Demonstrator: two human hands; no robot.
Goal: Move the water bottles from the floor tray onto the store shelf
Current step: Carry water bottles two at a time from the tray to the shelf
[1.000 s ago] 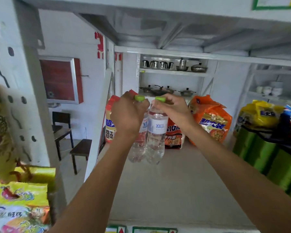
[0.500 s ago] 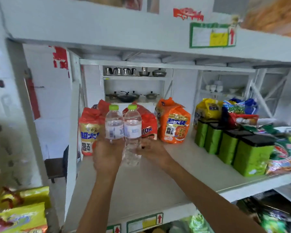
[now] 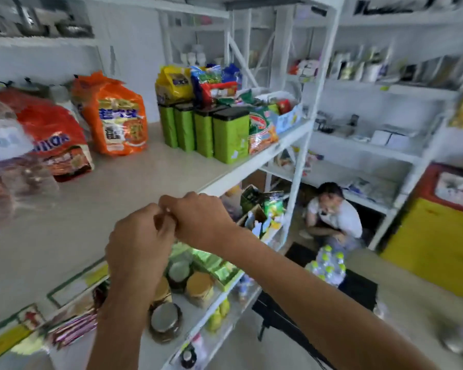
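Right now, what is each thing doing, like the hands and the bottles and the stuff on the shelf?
Left hand: empty, fingers touching the right hand.
Right hand: empty, over the shelf edge.
Water bottles: standing packed together on the floor.
Placed bottle: blurred, on the shelf at far left.
Orange noodle bag: upright on the shelf.
Green canisters: upright in a row, lids on.
Shelf: bare in the middle.

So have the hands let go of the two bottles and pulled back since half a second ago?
Yes. Both hands, left and right, are empty now, drawn back from the noodle packs to the shelf front edge.
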